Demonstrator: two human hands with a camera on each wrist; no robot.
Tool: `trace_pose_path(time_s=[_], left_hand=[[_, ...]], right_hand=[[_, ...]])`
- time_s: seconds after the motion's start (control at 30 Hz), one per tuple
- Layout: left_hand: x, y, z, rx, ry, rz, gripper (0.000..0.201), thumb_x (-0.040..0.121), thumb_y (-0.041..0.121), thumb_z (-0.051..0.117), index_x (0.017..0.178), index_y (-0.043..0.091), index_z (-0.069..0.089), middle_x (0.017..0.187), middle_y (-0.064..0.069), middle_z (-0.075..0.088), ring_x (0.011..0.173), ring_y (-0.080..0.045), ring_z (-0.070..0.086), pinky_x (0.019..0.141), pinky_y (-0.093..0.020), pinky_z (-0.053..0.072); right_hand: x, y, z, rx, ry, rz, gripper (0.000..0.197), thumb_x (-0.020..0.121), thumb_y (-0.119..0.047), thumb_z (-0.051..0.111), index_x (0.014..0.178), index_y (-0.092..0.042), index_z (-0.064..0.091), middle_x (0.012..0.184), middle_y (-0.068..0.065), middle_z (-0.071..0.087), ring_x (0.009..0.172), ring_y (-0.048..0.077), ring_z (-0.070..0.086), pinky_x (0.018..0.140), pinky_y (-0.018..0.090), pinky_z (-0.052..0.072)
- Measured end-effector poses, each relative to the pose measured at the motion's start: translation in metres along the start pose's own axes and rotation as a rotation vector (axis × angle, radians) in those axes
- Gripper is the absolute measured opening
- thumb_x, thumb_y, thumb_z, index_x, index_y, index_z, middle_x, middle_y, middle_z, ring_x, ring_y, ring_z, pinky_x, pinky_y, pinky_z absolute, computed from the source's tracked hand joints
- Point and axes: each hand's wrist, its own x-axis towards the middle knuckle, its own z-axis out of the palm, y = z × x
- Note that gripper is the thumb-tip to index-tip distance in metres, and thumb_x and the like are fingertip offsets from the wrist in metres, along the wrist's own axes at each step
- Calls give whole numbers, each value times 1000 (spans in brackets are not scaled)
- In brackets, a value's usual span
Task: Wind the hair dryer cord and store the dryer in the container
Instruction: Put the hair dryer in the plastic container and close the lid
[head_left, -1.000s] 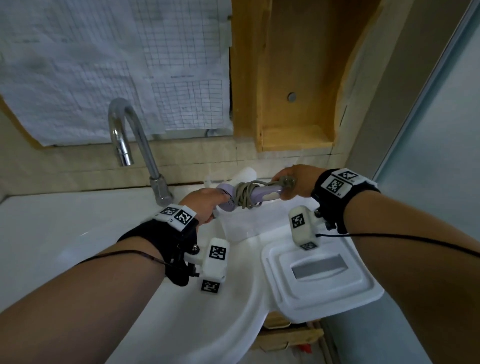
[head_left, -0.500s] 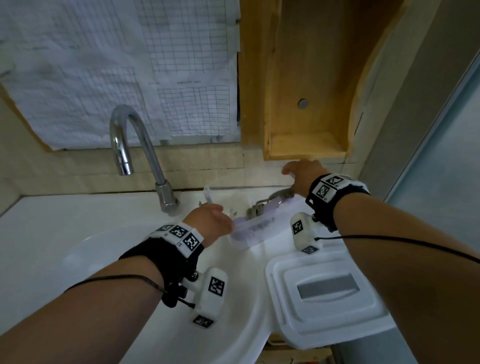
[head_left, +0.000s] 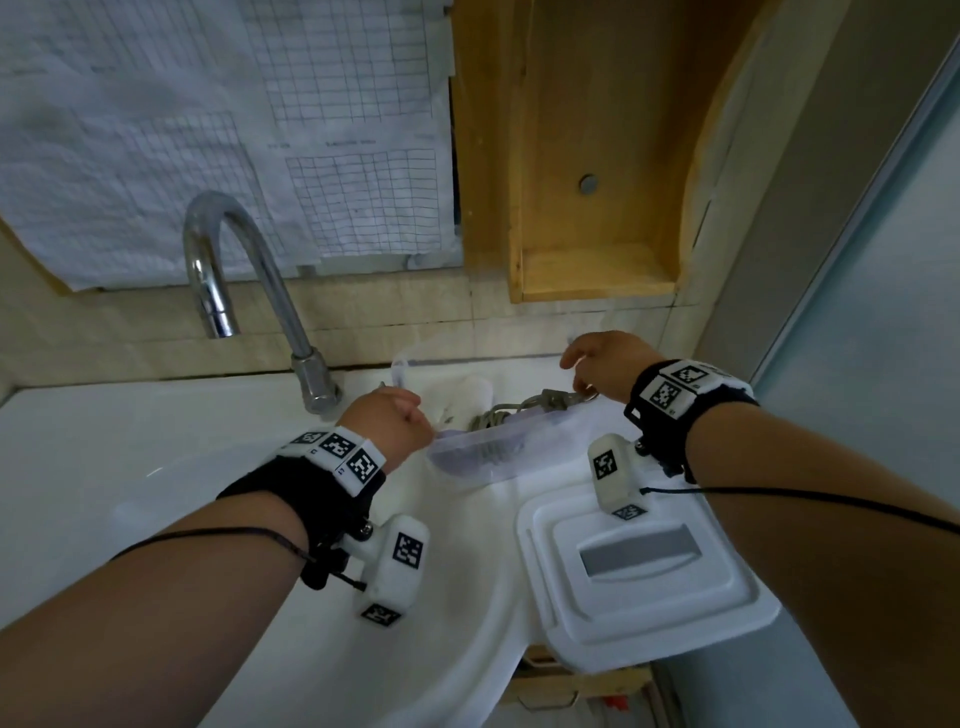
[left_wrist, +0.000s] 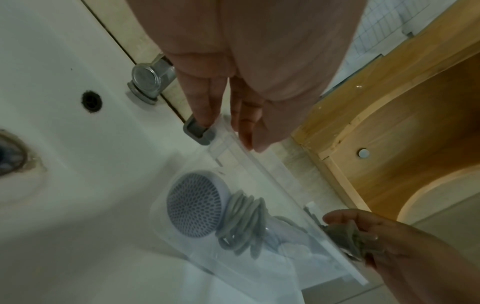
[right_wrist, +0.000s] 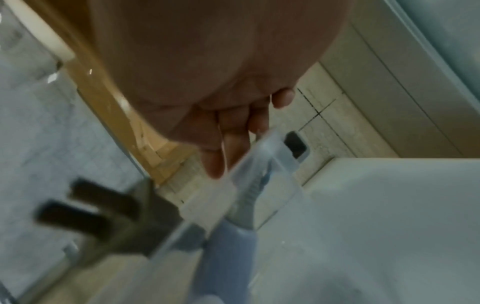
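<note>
Lowered into the clear container (head_left: 470, 457), hair dryer (left_wrist: 193, 204) lies flat; left hand (head_left: 387, 423) fingers rest straight on its rim, right hand (head_left: 605, 366) pinches the plug (head_left: 558, 399).

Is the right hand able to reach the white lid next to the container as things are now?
Probably yes. The white lid lies uncovered just below the right hand, with nothing between them. But that hand holds the plug at the container rim and must let it go first.

Head view: from above, facing forward and down over both forearms to the sink (head_left: 156, 467) and wall. Wrist views: close, looking along each palm. All three share the container (head_left: 483, 452) (left_wrist: 259, 236) (right_wrist: 262, 164).
</note>
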Motion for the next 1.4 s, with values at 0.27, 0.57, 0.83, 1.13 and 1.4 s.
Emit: trace_pose_path(time_s=[0.27, 0.57, 0.83, 1.13, 1.4], left_hand=[[-1, -3, 4, 69, -110, 112, 27, 87, 26, 57, 112, 22, 68, 147, 1, 40, 135, -10, 35, 92, -12, 27], [-7, -10, 4, 70, -107, 116, 24, 82, 30, 64, 104, 27, 70, 148, 2, 39, 134, -10, 38, 99, -14, 23], [-10, -5, 5, -97, -3, 100, 34, 79, 24, 68, 112, 16, 65, 124, -1, 55, 97, -11, 49, 74, -13, 29], [6, 11, 9, -127, 156, -66, 34, 81, 28, 61, 114, 16, 62, 136, -13, 48, 105, -26, 57, 84, -23, 37], [0, 32, 12, -75, 188, -90, 36, 81, 34, 58, 116, 24, 60, 137, -12, 43, 122, -34, 47, 102, -37, 40]], right_hand=[[-22, -10, -3, -230, -196, -124, 29, 85, -47, 56, 101, -26, 69, 98, -2, 61, 112, 19, 56, 101, 35, 41], [8, -47, 59, -542, -186, 29, 44, 73, -58, 55, 70, -15, 62, 69, 2, 55, 78, 27, 61, 89, 46, 44], [-1, -54, 48, -330, -224, -5, 26, 85, -37, 54, 70, -16, 58, 63, -6, 50, 72, 16, 54, 70, 27, 46], [-25, -22, 23, -57, 12, -6, 34, 89, -12, 43, 77, -33, 67, 117, -7, 68, 110, 13, 60, 113, 34, 33], [-59, 17, 18, 184, 323, 75, 20, 83, -11, 48, 90, -18, 65, 106, 5, 68, 83, 22, 60, 74, 30, 52]])
